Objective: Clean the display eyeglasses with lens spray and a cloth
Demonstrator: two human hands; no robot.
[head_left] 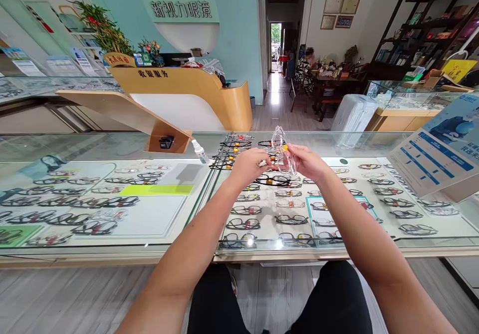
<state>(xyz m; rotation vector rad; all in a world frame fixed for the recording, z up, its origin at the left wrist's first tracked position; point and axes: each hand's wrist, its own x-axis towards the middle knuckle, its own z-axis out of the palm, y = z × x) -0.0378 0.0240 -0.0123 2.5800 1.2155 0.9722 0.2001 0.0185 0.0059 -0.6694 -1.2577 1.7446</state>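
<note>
The right hand [305, 162] is holding a pair of clear eyeglasses [282, 149] up above the glass counter [112, 147], tipped on their side, with a small yellow sticker on them. The left hand [249, 165] is right beside them with its fingers bent in close, but I cannot tell if it is pinching part of the glasses or nothing. I think the step in hand is handling this one pair with care. The next move seems to call for a soft, steady hold, since the arms look thin and could bend. Dark eyeglasses [236, 150] sit in a bunch just past the left hand. The big wall sign [182, 9] says 新视力眼镜, which means New Vision Glasses. The wooden desk [232, 99] says 收银服务, which means cashier service. A white spray bottle [200, 152] has a label too tiny to read. The blue and white card stand [445, 149] has lots of words, but most are too small or slanted to make out.
</note>
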